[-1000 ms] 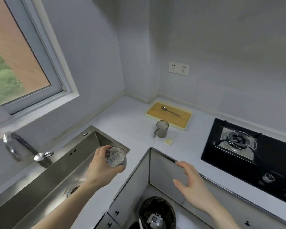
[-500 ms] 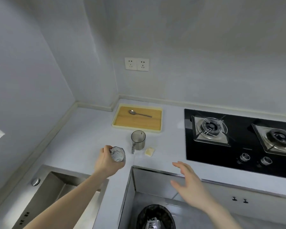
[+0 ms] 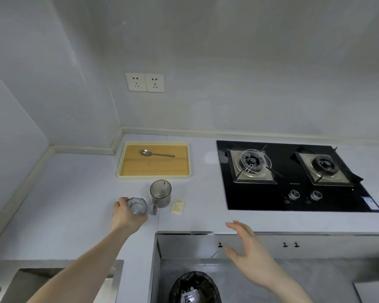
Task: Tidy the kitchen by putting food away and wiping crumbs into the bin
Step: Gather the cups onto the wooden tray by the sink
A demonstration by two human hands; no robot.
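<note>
Our left hand (image 3: pixel 127 216), gripping the glass (image 3: pixel 137 206), has carried it from sink to centre-frame mug (image 3: pixel 160 193); our right hand (image 3: pixel 248 254) hovers spread.

Sink (image 3: pixel 53 281) and bin (image 3: pixel 195 287) cut by bottom edge.

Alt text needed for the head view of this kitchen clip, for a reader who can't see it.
A person's left hand grips a clear glass at a grey counter, beside a smoky mug and a yellowish scrap; the right hand hovers open above a black-lined bin. Behind: spoon on tray, gas hob.
</note>
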